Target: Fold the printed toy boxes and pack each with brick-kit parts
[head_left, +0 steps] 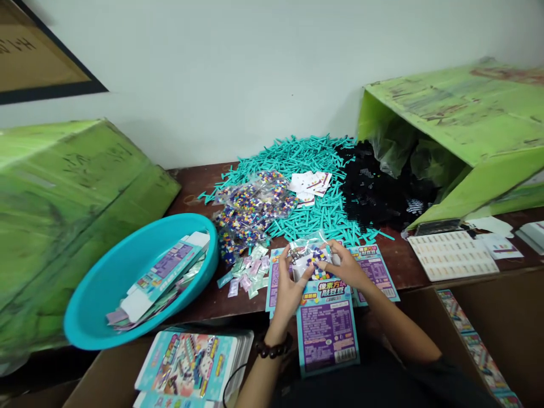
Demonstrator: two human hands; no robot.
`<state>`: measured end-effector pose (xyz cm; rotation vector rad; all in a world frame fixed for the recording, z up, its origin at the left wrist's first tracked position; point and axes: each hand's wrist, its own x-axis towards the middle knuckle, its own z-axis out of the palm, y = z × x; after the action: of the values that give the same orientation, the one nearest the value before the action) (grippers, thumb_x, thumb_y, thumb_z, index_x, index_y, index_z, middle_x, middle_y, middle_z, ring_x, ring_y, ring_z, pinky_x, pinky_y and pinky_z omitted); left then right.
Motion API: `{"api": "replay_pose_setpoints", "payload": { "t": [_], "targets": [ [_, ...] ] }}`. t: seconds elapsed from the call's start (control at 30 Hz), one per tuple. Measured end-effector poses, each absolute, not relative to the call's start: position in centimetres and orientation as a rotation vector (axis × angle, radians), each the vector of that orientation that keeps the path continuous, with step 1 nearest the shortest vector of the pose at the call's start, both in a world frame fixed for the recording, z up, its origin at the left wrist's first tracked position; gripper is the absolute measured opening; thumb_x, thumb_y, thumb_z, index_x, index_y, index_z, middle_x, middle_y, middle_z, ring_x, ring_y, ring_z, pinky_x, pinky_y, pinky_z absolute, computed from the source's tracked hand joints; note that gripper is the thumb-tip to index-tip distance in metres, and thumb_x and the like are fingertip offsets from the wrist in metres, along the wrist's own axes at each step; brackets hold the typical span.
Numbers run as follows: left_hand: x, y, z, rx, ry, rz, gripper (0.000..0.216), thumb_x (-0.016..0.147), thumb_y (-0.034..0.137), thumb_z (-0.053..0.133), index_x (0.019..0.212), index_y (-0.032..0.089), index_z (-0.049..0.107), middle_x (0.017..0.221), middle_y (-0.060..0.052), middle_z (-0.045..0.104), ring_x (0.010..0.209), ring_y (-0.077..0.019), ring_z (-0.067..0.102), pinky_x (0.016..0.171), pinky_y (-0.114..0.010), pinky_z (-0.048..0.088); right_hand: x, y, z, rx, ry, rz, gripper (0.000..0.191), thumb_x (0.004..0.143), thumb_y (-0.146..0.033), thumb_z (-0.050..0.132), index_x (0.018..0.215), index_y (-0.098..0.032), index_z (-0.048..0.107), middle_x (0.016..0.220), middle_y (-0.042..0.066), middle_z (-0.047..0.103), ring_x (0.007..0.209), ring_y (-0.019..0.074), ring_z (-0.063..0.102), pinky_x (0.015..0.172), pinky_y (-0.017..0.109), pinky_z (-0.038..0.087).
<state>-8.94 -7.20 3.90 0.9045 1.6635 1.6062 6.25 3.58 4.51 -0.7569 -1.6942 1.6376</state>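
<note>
My left hand (290, 290) and my right hand (349, 267) pinch the two sides of a clear plastic bag (309, 242). Multicoloured beads (322, 266) and a white piece show inside it. Beneath lie flat printed boxes in turquoise and purple; the front one (327, 334) reaches toward my body. Left of my left hand are small green and pink sachets (251, 273). Farther back sits a heap of bead-filled bags (255, 207), beside turquoise sticks (293, 161) with white leaflets (310, 184) on top.
A turquoise basin (97, 289) holding flat boxes stands left, a stack of printed boxes (191, 362) before it. Green cartons (76, 226) flank the table. The right carton (480, 124) opens toward black pieces (374, 192). A white sheet of small parts (453, 255) lies near the right edge.
</note>
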Motion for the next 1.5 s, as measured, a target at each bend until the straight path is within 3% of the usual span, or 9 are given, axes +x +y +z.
{"api": "replay_pose_setpoints", "payload": {
  "t": [0.2, 0.4, 0.53, 0.7, 0.97, 1.07, 1.2, 1.37, 1.5],
  "targets": [
    [-9.7, -7.7, 4.3, 0.968, 1.499, 1.584, 0.076, 0.078, 0.041, 0.084, 0.139, 0.028, 0.040, 0.131, -0.010, 0.061, 0.119, -0.0243, 0.064, 0.096, -0.034, 0.055, 7.6, 3.1, 4.3, -0.856, -1.688, 1.523, 0.038, 0.088, -0.045, 0.069, 0.122, -0.028, 0.067, 0.079, -0.003, 0.053, 0.072, 0.0169, 0.053, 0.071, 0.030, 0.043],
    [-10.8, -8.1, 4.2, 1.167, 1.506, 1.536, 0.066, 0.073, 0.036, 0.087, 0.124, 0.025, 0.048, 0.128, -0.009, 0.060, 0.127, -0.0254, 0.058, 0.106, -0.037, 0.048, 8.3, 2.5, 5.0, -0.785, -1.819, 1.481, 0.044, 0.097, -0.047, 0.058, 0.137, -0.029, 0.056, 0.074, -0.005, 0.052, 0.069, 0.0172, 0.053, 0.070, 0.030, 0.042],
    [-10.7, -8.3, 4.4, 1.137, 1.439, 1.530, 0.053, 0.074, 0.038, 0.085, 0.114, 0.022, 0.053, 0.121, -0.010, 0.064, 0.118, -0.0258, 0.062, 0.098, -0.036, 0.051, 8.6, 2.4, 5.1, -0.854, -1.901, 1.449, 0.037, 0.102, -0.054, 0.046, 0.126, -0.027, 0.056, 0.059, -0.008, 0.043, 0.052, 0.0164, 0.041, 0.056, 0.028, 0.029],
    [-10.1, -8.4, 4.7, 1.078, 1.391, 1.532, 0.042, 0.076, 0.040, 0.082, 0.105, 0.022, 0.058, 0.125, -0.011, 0.066, 0.118, -0.0272, 0.064, 0.085, -0.032, 0.055, 9.4, 2.8, 5.7, -0.975, -2.003, 1.276, 0.034, 0.102, -0.053, 0.044, 0.118, -0.026, 0.057, 0.050, -0.010, 0.035, 0.046, 0.0172, 0.038, 0.054, 0.028, 0.023],
    [-9.0, -9.2, 5.1, 1.010, 1.490, 1.602, 0.041, 0.082, 0.046, 0.078, 0.112, 0.021, 0.065, 0.121, -0.009, 0.068, 0.080, -0.0161, 0.069, 0.067, -0.026, 0.055, 9.8, 2.7, 6.7, -0.964, -1.983, 1.347, 0.034, 0.100, -0.053, 0.049, 0.119, -0.026, 0.058, 0.049, -0.010, 0.041, 0.045, 0.0170, 0.040, 0.054, 0.029, 0.030],
    [-9.3, -9.8, 4.6, 0.964, 1.562, 1.667, 0.039, 0.084, 0.046, 0.078, 0.110, 0.020, 0.066, 0.113, -0.008, 0.070, 0.068, -0.0115, 0.064, 0.059, -0.022, 0.050, 10.9, 3.4, 6.6, -0.728, -2.010, 1.558, 0.031, 0.091, -0.046, 0.068, 0.113, -0.025, 0.063, 0.066, -0.005, 0.061, 0.065, 0.0178, 0.061, 0.069, 0.030, 0.046],
    [-9.8, -10.0, 3.7, 0.936, 1.601, 1.718, 0.039, 0.082, 0.049, 0.079, 0.106, 0.020, 0.067, 0.112, -0.008, 0.072, 0.078, -0.0152, 0.067, 0.062, -0.023, 0.051, 12.7, 5.2, 6.1, -0.481, -2.026, 1.819, 0.029, 0.085, -0.043, 0.079, 0.102, -0.021, 0.071, 0.098, 0.005, 0.074, 0.093, 0.0196, 0.071, 0.085, 0.033, 0.053],
    [-9.7, -9.1, 3.5, 0.990, 1.624, 1.693, 0.037, 0.087, 0.053, 0.073, 0.104, 0.021, 0.069, 0.115, -0.010, 0.073, 0.093, -0.0202, 0.069, 0.067, -0.026, 0.053, 12.6, 6.7, 5.7, -0.563, -2.036, 1.814, 0.036, 0.080, -0.051, 0.083, 0.092, -0.018, 0.074, 0.082, 0.004, 0.076, 0.076, 0.0177, 0.071, 0.070, 0.029, 0.052],
    [-10.2, -8.3, 3.6, 1.091, 1.646, 1.633, 0.038, 0.092, 0.059, 0.064, 0.092, 0.021, 0.070, 0.112, -0.010, 0.072, 0.109, -0.0243, 0.066, 0.088, -0.034, 0.053, 11.2, 6.2, 5.3, -0.664, -2.036, 1.654, 0.035, 0.082, -0.051, 0.082, 0.075, -0.019, 0.069, 0.071, 0.002, 0.072, 0.067, 0.0162, 0.065, 0.064, 0.027, 0.047]
  ]
}}
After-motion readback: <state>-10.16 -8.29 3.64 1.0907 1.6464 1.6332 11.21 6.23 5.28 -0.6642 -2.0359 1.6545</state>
